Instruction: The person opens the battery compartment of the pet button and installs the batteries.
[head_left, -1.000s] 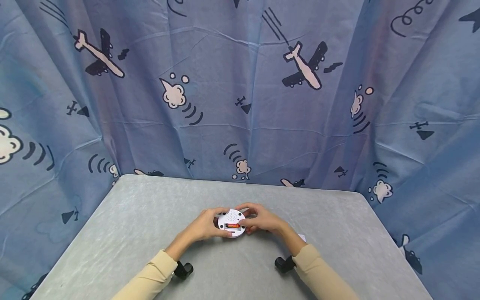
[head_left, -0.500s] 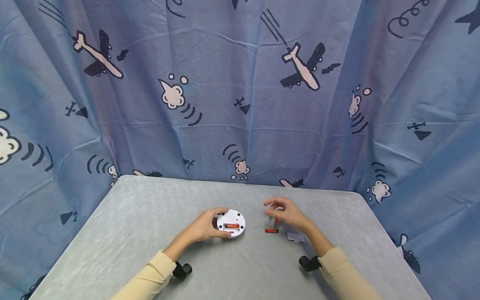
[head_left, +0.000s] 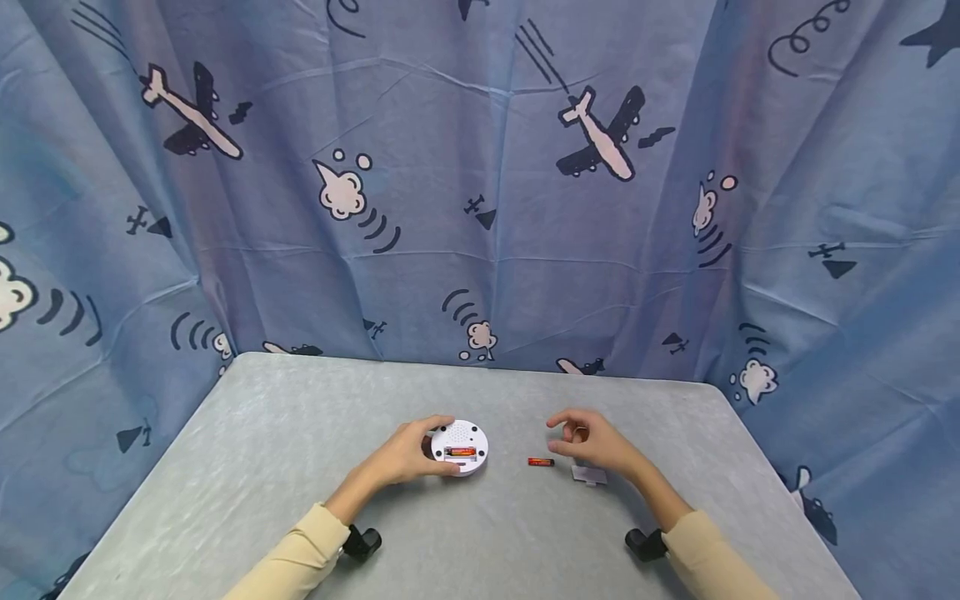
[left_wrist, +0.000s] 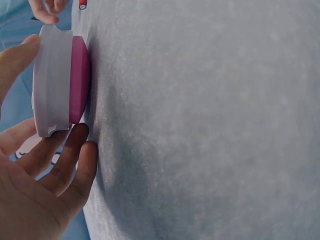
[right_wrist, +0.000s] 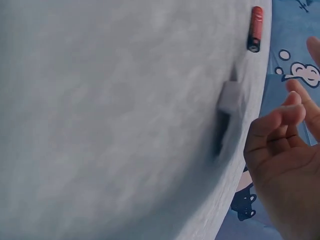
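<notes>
My left hand (head_left: 408,452) grips a round white device (head_left: 471,435) by its edge, thumb on the near side and fingers around the far side. Its face has small holes, dark feet and an uncovered compartment with a red battery (head_left: 461,452) in it. The left wrist view shows the device's pink underside (left_wrist: 80,80) close over the table. My right hand (head_left: 592,437) hovers with loosely bent fingers and nothing between them. Just left of it lies a loose red battery (head_left: 541,462). Below that hand is a small white battery cover (head_left: 590,476), blurred in the right wrist view.
Grey cloth covers the table (head_left: 322,400). Behind it and at both sides hangs a blue curtain (head_left: 450,208) printed with planes. Each wrist wears a black camera mount (head_left: 362,543).
My right hand left the device, moved right past the loose battery, then dropped a little and drew back over the cover. My left hand keeps its grip on the device.
</notes>
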